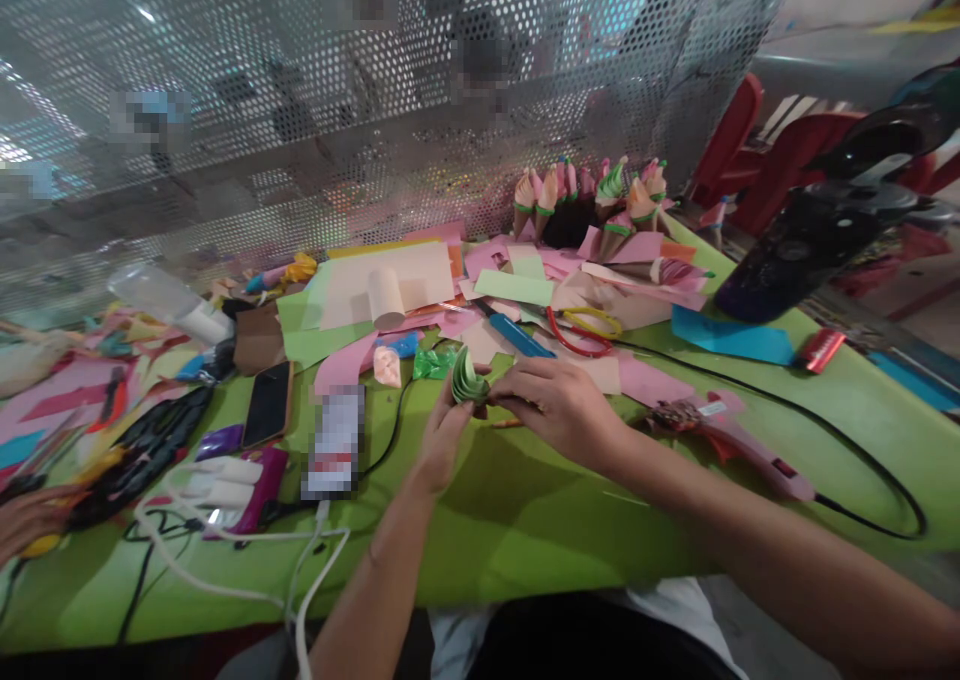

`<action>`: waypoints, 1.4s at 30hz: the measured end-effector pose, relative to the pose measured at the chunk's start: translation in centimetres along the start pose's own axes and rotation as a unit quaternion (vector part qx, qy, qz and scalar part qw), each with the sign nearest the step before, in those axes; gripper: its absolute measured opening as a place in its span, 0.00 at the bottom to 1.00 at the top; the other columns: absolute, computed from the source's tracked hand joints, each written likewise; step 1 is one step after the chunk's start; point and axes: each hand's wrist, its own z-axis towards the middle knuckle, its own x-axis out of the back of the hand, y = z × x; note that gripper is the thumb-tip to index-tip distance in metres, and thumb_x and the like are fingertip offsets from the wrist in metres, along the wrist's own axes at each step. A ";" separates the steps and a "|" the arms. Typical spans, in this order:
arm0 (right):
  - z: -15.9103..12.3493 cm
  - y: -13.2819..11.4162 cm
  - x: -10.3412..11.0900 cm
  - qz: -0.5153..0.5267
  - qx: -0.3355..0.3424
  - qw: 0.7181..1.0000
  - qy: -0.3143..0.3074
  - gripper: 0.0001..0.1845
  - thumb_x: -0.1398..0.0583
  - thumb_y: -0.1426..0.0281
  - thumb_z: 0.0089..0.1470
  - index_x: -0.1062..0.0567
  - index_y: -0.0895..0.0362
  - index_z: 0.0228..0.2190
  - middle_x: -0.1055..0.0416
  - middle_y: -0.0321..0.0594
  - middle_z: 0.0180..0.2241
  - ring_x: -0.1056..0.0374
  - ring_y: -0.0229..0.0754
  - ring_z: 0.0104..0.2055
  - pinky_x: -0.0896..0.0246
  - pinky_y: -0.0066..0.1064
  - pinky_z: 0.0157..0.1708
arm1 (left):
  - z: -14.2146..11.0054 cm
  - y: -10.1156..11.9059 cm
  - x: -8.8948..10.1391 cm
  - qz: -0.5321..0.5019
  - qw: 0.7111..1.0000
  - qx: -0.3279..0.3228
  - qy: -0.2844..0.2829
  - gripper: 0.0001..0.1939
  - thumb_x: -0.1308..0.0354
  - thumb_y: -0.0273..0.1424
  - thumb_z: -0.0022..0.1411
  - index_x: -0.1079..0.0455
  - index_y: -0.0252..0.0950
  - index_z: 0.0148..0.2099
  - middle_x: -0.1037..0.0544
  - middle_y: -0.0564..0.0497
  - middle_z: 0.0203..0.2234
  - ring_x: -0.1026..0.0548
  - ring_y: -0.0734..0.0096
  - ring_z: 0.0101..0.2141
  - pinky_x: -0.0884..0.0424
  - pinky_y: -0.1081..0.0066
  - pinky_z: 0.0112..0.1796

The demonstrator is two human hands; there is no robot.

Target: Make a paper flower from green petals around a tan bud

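A small green swirl of layered paper [466, 380], like soft-serve ice cream, is held up over the table. The fingers of my left hand [442, 440] are closed around its near side. My right hand [559, 407] pinches at its lower right edge; the fingertips overlap it, so the exact grip there is partly hidden. Just below the hands lies a pencil-like stick [507, 423]. Beyond them are a blue cutter [517, 333], scissors with red and yellow handles [577, 335] and a shiny green packet [433, 363]. A pink glue gun [757, 457] rests right of my right forearm.
Finished paper ice-cream cones [611, 185] stand at the back. Coloured paper sheets [390, 275] and a paper roll [385, 298] lie before them. A dark tumbler [802, 245] stands right. Phones [268, 405], white cables [217, 580] and another person's hand [30, 522] are left.
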 end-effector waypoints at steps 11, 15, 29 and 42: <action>-0.3 0.0 -0.5 -0.023 0.015 1.000 -0.011 0.10 0.41 0.77 0.59 0.22 0.54 0.38 0.21 0.42 0.35 0.27 0.42 0.35 0.36 0.30 0.34 | 0.0 -0.1 -0.1 -0.007 1.000 0.007 -0.009 0.22 0.41 0.38 0.55 0.29 0.36 0.51 0.27 0.50 0.33 0.33 0.70 0.32 0.35 0.68 0.38; -0.3 -0.1 -0.6 -0.013 0.019 1.000 -0.014 0.10 0.41 0.76 0.60 0.21 0.54 0.39 0.21 0.43 0.36 0.26 0.42 0.34 0.36 0.30 0.33 | -0.1 0.0 -0.1 -0.017 1.000 0.004 -0.011 0.21 0.41 0.37 0.55 0.29 0.36 0.51 0.27 0.51 0.34 0.33 0.71 0.32 0.36 0.69 0.38; 0.0 -0.3 0.0 -0.027 0.033 0.999 0.001 0.09 0.42 0.77 0.59 0.22 0.56 0.37 0.22 0.41 0.34 0.28 0.42 0.34 0.40 0.30 0.33 | -0.1 0.2 -0.2 0.014 1.000 0.001 0.008 0.20 0.42 0.36 0.56 0.28 0.37 0.51 0.26 0.50 0.35 0.35 0.72 0.31 0.37 0.69 0.37; 0.1 -0.5 0.3 -0.036 0.019 0.999 -0.014 0.08 0.42 0.76 0.60 0.22 0.55 0.37 0.22 0.41 0.33 0.28 0.41 0.33 0.41 0.30 0.32 | -0.1 0.6 -0.4 0.038 0.999 -0.005 -0.001 0.21 0.43 0.36 0.56 0.30 0.37 0.52 0.26 0.50 0.35 0.35 0.71 0.31 0.36 0.69 0.37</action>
